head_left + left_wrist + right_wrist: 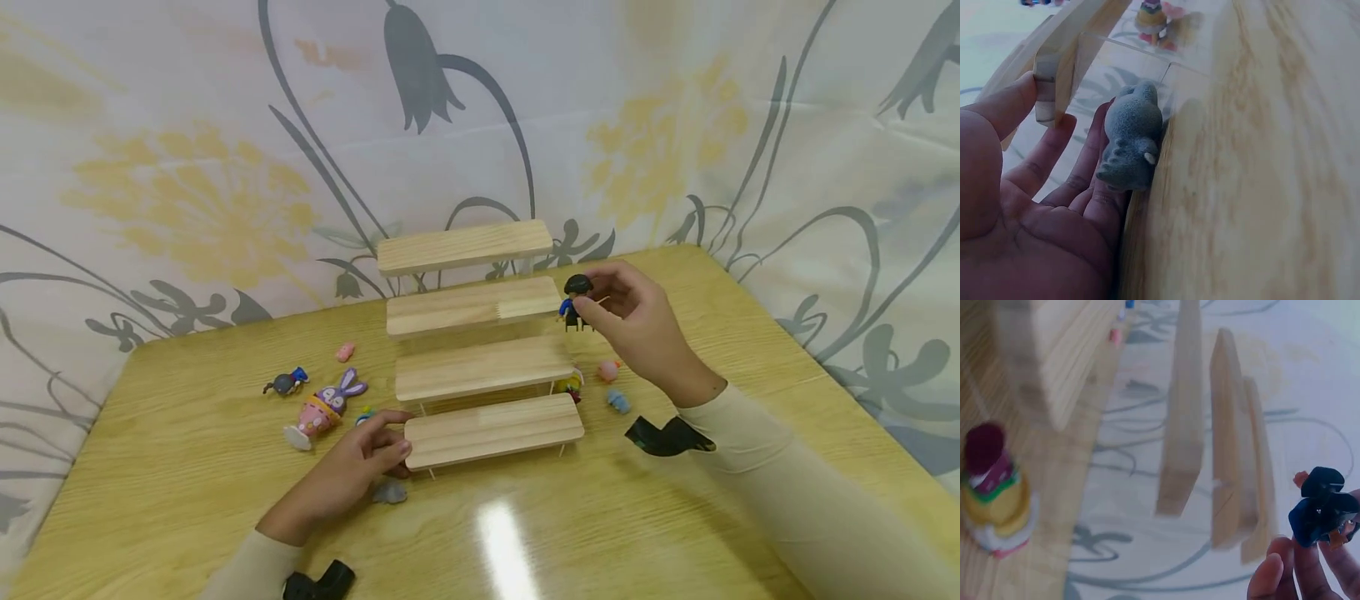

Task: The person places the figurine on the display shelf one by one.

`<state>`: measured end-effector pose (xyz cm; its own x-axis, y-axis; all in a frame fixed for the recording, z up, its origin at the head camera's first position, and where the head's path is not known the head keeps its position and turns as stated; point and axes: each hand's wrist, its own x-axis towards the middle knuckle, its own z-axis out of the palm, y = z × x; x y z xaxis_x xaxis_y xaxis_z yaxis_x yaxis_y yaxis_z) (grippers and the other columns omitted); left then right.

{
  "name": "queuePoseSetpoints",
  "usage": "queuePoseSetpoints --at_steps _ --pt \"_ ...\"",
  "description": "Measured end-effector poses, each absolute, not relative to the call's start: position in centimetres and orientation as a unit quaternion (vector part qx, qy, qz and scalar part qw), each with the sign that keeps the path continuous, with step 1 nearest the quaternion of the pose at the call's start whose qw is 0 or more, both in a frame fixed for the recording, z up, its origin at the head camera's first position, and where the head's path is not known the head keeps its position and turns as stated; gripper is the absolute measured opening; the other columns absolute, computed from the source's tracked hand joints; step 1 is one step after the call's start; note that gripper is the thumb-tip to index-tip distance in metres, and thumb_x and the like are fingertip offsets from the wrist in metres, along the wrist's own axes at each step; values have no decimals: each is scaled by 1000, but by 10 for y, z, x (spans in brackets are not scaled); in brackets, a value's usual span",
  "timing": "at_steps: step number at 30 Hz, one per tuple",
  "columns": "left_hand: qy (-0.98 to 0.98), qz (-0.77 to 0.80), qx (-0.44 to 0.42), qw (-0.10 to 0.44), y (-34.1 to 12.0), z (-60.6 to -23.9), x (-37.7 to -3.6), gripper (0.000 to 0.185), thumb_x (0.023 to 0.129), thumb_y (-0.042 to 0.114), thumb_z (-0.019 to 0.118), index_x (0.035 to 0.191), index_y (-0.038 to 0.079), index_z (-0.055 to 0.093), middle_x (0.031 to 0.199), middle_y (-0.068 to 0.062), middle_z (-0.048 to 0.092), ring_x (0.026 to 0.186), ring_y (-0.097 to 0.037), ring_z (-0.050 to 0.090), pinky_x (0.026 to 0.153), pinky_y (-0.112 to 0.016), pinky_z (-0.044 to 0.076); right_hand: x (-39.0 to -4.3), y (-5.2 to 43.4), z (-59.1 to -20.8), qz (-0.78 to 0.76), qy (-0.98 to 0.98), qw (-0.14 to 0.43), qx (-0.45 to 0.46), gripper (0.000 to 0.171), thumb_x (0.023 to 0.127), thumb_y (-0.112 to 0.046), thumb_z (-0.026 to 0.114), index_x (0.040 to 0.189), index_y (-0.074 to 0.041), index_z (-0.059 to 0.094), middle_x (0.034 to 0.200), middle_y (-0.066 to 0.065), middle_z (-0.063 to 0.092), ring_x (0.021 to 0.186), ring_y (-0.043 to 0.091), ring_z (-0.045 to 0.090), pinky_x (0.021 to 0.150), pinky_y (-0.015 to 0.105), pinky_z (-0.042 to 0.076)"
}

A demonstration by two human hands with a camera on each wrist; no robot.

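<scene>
Right grip (637, 321) pinches a black-haired figurine (576, 302) near the right side of the tiered wooden stand (457, 317); left grip (352, 468) pinches the left end of its lowest shelf (495, 432). On the worktop (157, 483), a grey toy (390, 492) and rabbit-eared figure (322, 412) lie left of the stand, a blue toy (618, 401) right.

black tops the blue-bodied figurine (573, 305); the shelf (483, 367) is pale grained wood, the surface (202, 467) yellowish woodgrain; the backdrop (547, 50) is white with grey and yellow flowers; the rabbit toy (322, 410) is purple and pink.
</scene>
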<state>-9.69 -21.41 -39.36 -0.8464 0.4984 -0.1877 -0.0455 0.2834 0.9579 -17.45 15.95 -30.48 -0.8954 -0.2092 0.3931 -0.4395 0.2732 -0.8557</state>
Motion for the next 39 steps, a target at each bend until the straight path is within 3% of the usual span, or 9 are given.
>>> queuePoseSetpoints --at_steps 8,15,32,39 --pt "764 583 137 241 -215 -393 -97 55 106 27 50 147 -5 32 117 -19 61 100 -23 66 88 -25 55 -175 125 -290 542 -796 84 256 28 95 -9 67 121 -2 60 105 9 66 92 13 64 84 21 54" --pt "760 585 131 250 -218 -393 -97 58 106 28 51 149 -6 31 119 -20 60 101 -24 66 90 -28 55 -185 95 -291 530 -797 78 278 33 92 -7 71 123 -2 60 105 13 71 92 15 67 83 26 56" --pt "760 586 140 245 -217 -391 -98 56 106 27 52 147 -6 34 116 -18 62 100 -23 66 89 -27 55 -206 39 -286 475 -823 57 308 27 95 -20 71 119 -11 63 96 4 73 76 12 67 70 28 57" --pt "755 592 142 243 -218 -395 -98 55 106 25 53 146 -8 34 108 -10 63 98 -22 67 88 -25 55 -212 28 -287 465 -826 45 317 28 95 -20 70 120 -10 62 98 5 73 76 12 67 69 26 57"
